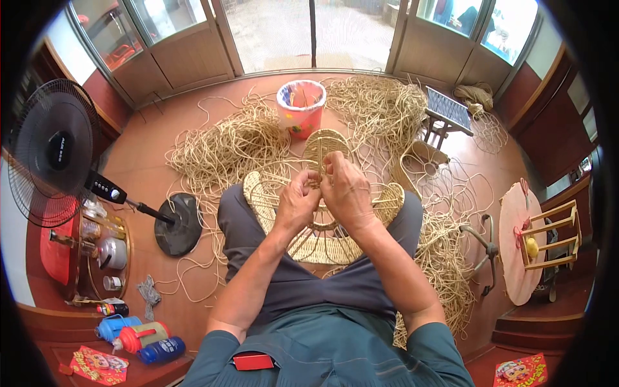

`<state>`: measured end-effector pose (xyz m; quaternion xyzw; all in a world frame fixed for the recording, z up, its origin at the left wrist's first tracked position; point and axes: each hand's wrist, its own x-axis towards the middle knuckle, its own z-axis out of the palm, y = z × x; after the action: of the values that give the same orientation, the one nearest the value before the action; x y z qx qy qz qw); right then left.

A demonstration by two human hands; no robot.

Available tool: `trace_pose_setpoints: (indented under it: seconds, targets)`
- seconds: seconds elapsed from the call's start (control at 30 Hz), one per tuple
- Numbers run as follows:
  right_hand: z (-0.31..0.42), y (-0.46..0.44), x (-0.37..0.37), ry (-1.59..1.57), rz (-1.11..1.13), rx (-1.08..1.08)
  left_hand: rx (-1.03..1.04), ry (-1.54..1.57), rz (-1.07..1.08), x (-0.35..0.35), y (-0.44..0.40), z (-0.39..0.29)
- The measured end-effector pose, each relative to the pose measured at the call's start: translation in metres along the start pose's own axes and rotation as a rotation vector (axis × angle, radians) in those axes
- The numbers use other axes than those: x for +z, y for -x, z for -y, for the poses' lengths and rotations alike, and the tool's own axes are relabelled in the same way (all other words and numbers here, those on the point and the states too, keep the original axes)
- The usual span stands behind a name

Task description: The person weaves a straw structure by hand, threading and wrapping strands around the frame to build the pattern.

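A partly woven straw-cord piece (pixel 325 249) rests across my lap, with woven panels at its far end and both sides and open cords between them. My left hand (pixel 298 205) is closed, its thumb and fingers pinching the piece near the middle. Close beside it, my right hand (pixel 348 191) is closed too, fingertips pressed at the same spot below the far woven panel (pixel 325 143). The strand between the fingertips is too small to make out clearly.
Loose straw cord (pixel 235 145) lies in heaps ahead and along my right. A red bucket (pixel 308 119) stands beyond my knees. To the left are a black fan (pixel 61 148), a kettle (pixel 112 253) and bottles (pixel 161 349). A small stool (pixel 448 111) and an overturned round table (pixel 516 258) are right.
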<state>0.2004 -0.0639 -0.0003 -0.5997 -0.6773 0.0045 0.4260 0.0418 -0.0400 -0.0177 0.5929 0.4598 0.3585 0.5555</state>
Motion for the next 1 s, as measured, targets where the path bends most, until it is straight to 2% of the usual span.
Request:
trace_pose_setpoints:
  seconds: [0.27,0.37,0.5,0.6,0.67,0.7,0.8,0.83,0.93,1.0]
  targets:
    - [0.008,0.001,0.007,-0.036,0.013,0.052,0.077,-0.054,0.003,-0.005,0.001,0.007]
    - [0.001,0.017,0.021,-0.070,-0.169,-0.019,0.128,-0.140,-0.045,-0.003,0.003,0.014]
    - [0.007,0.035,0.035,-0.436,-0.216,0.141,0.175,-0.185,-0.106,-0.002,-0.002,0.015]
    - [-0.001,0.034,0.038,-0.922,-0.095,0.427,0.082,-0.152,-0.074,0.000,0.006,0.007]
    - [-0.007,0.032,0.022,-1.146,0.052,0.525,0.108,-0.155,-0.080,-0.001,0.006,0.014]
    - [-0.009,0.032,0.014,-1.153,0.076,0.533,0.209,-0.315,-0.146,0.001,0.010,0.011]
    - [-0.015,0.030,-0.014,-1.123,0.106,0.533,0.580,-0.467,-0.348,0.009,0.017,0.012]
    - [-0.024,0.030,-0.023,-1.083,0.111,0.534,0.570,-0.523,-0.304,0.010,0.020,0.007]
    - [-0.047,0.026,-0.046,-0.977,0.095,0.523,0.740,-0.682,-0.323,0.013,0.007,0.016]
    - [-0.069,0.022,-0.060,-0.874,0.030,0.422,0.724,-0.726,-0.296,0.015,0.005,0.014]
